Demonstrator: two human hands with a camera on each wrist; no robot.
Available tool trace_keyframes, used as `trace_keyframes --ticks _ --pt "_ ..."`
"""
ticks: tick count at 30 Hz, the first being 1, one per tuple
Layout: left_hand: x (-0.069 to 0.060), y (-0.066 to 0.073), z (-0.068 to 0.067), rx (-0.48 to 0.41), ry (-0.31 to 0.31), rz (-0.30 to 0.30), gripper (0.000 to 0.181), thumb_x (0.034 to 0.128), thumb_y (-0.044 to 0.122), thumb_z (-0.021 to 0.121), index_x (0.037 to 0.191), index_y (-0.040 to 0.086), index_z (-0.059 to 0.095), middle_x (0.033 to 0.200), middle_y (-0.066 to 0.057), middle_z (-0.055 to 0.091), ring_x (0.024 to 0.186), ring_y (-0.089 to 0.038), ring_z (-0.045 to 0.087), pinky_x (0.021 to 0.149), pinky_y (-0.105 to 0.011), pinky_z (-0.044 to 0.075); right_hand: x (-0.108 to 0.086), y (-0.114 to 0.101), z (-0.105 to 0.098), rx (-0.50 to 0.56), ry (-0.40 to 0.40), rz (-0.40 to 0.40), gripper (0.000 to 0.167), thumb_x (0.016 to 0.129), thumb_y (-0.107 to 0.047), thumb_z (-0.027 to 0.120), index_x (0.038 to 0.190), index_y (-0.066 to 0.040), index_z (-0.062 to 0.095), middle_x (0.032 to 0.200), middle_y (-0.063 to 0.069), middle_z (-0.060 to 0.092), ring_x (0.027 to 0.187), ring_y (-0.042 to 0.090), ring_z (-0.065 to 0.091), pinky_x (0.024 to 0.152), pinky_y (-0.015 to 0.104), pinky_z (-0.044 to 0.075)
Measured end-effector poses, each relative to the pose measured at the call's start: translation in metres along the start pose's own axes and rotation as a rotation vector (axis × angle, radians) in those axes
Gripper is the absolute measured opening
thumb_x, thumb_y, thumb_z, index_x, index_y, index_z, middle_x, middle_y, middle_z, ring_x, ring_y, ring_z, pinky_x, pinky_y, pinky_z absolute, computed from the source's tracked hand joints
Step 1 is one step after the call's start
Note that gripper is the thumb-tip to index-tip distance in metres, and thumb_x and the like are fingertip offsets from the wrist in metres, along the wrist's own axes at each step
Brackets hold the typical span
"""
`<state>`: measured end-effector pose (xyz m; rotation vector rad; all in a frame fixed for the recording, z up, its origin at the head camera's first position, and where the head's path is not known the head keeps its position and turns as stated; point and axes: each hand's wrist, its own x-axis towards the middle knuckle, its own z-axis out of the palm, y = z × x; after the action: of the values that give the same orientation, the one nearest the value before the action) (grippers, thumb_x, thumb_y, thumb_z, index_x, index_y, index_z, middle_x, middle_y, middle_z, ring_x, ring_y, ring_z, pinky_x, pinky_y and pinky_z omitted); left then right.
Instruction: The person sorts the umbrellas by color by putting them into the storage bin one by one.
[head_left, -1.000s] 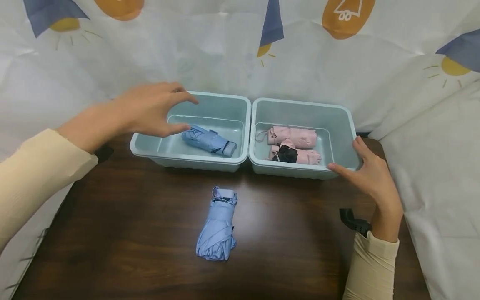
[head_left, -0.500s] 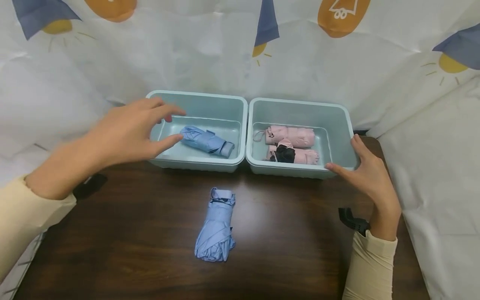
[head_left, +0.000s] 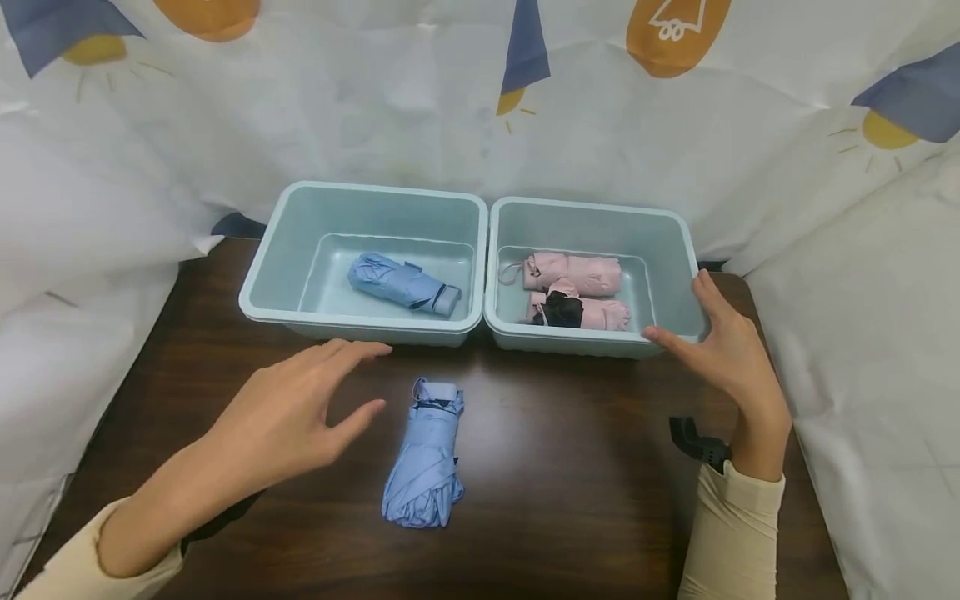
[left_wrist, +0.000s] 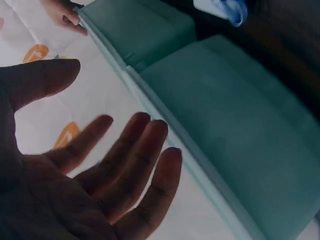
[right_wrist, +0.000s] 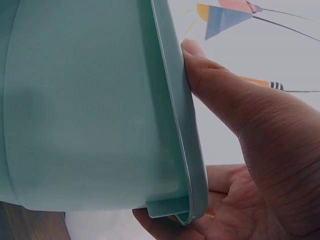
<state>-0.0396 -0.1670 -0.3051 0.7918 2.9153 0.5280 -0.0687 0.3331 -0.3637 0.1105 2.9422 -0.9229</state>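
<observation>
A folded blue umbrella [head_left: 424,454] lies on the dark table in the head view, handle end toward the bins. My left hand [head_left: 296,417] is just left of it, fingers spread and apart from it. The left wrist view shows the same palm [left_wrist: 115,175] holding nothing. At the far right, my right hand [head_left: 731,346] grips the near right corner of the right pale-blue bin [head_left: 592,204], thumb on the rim. Two folded pink umbrellas [head_left: 577,273] lie inside that bin, a black patch on the nearer one. Another folded blue umbrella [head_left: 405,284] lies in the left bin [head_left: 375,193].
Both bins stand side by side along the back of the brown wooden table [head_left: 570,467]. A white printed cloth [head_left: 420,100] hangs behind them and drapes down both sides. A black strap piece [head_left: 697,442] sits at my right wrist.
My left hand has moved from above the left bin down toward the near side, beside the blue umbrella on the table. My right hand stays at the right bin's corner.
</observation>
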Motion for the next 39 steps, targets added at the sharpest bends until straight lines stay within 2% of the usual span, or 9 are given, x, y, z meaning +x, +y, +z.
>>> trace_keyframes --ticks 3,6,12,17,21,24,29,36,39 --pt "-0.001 -0.001 0.02 -0.054 -0.048 -0.076 0.064 0.0936 0.036 0.079 0.149 0.012 0.057 0.145 -0.012 0.067 0.127 -0.036 0.069 0.094 -0.059 0.059 0.001 0.0 0.0 0.001 0.0 -0.003 0.109 0.091 -0.055 0.079 0.17 -0.019 0.014 0.178 -0.005 0.008 0.157 0.047 0.033 0.113 0.072 0.037" --pt "-0.002 0.001 0.047 -0.11 -0.078 -0.152 0.071 0.0952 0.042 0.077 0.153 0.01 0.052 0.151 -0.017 0.062 0.133 -0.04 0.065 0.101 -0.063 0.056 0.0 0.0 -0.002 -0.003 -0.001 0.005 0.109 0.091 -0.055 0.079 0.17 -0.019 0.014 0.178 -0.006 0.008 0.157 0.047 0.033 0.113 0.072 0.037" --pt "-0.014 0.008 0.1 -0.203 -0.123 -0.329 0.08 0.0994 0.061 0.063 0.156 0.007 0.047 0.154 -0.022 0.058 0.136 -0.047 0.061 0.104 -0.068 0.052 -0.003 0.001 0.001 0.011 -0.029 0.014 0.11 0.091 -0.055 0.079 0.17 -0.021 0.012 0.178 -0.008 0.006 0.16 0.045 0.029 0.114 0.071 0.035" --pt "-0.023 0.017 0.13 -0.237 -0.182 -0.433 0.097 0.0957 0.073 0.058 0.156 -0.001 0.044 0.148 -0.025 0.059 0.129 -0.044 0.064 0.1 -0.064 0.054 -0.003 -0.001 0.005 0.01 -0.027 0.001 0.11 0.091 -0.055 0.08 0.17 -0.018 0.013 0.178 -0.006 0.007 0.16 0.046 0.028 0.116 0.072 0.034" --pt "-0.024 0.022 0.141 -0.274 -0.172 -0.499 0.11 0.0901 0.078 0.063 0.158 -0.004 0.036 0.144 -0.025 0.06 0.121 -0.038 0.067 0.095 -0.059 0.057 -0.003 -0.002 0.005 -0.002 -0.025 0.005 0.111 0.091 -0.056 0.079 0.17 -0.019 0.013 0.179 -0.006 0.006 0.16 0.046 0.028 0.116 0.073 0.034" --pt "-0.024 0.026 0.144 -0.304 -0.158 -0.53 0.109 0.0896 0.074 0.067 0.158 -0.004 0.035 0.137 -0.023 0.062 0.112 -0.033 0.067 0.093 -0.055 0.057 -0.002 -0.002 0.005 -0.006 -0.025 0.011 0.111 0.091 -0.057 0.079 0.17 -0.018 0.012 0.179 -0.006 0.006 0.161 0.046 0.027 0.117 0.073 0.033" --pt "-0.025 0.033 0.145 -0.274 -0.138 -0.502 0.097 0.0918 0.066 0.071 0.151 -0.006 0.044 0.124 -0.02 0.064 0.102 -0.029 0.065 0.088 -0.052 0.057 -0.001 -0.003 0.003 -0.016 -0.025 0.01 0.11 0.091 -0.057 0.078 0.17 -0.017 0.012 0.179 -0.004 0.006 0.161 0.047 0.026 0.117 0.073 0.033" --pt "-0.024 0.039 0.149 -0.208 -0.1 -0.495 0.104 0.0881 0.069 0.073 0.154 -0.006 0.042 0.135 -0.027 0.062 0.106 -0.036 0.066 0.086 -0.056 0.058 0.0 -0.003 0.0 -0.018 -0.018 0.015 0.11 0.092 -0.058 0.077 0.17 -0.018 0.011 0.179 -0.002 0.006 0.16 0.047 0.028 0.116 0.073 0.033" --pt "-0.024 0.04 0.152 -0.192 -0.08 -0.481 0.102 0.0868 0.063 0.078 0.153 -0.006 0.042 0.133 -0.028 0.062 0.105 -0.038 0.067 0.084 -0.056 0.059 0.0 -0.003 0.0 -0.021 -0.019 0.013 0.11 0.092 -0.058 0.077 0.171 -0.018 0.011 0.179 -0.002 0.006 0.159 0.047 0.029 0.116 0.073 0.034"
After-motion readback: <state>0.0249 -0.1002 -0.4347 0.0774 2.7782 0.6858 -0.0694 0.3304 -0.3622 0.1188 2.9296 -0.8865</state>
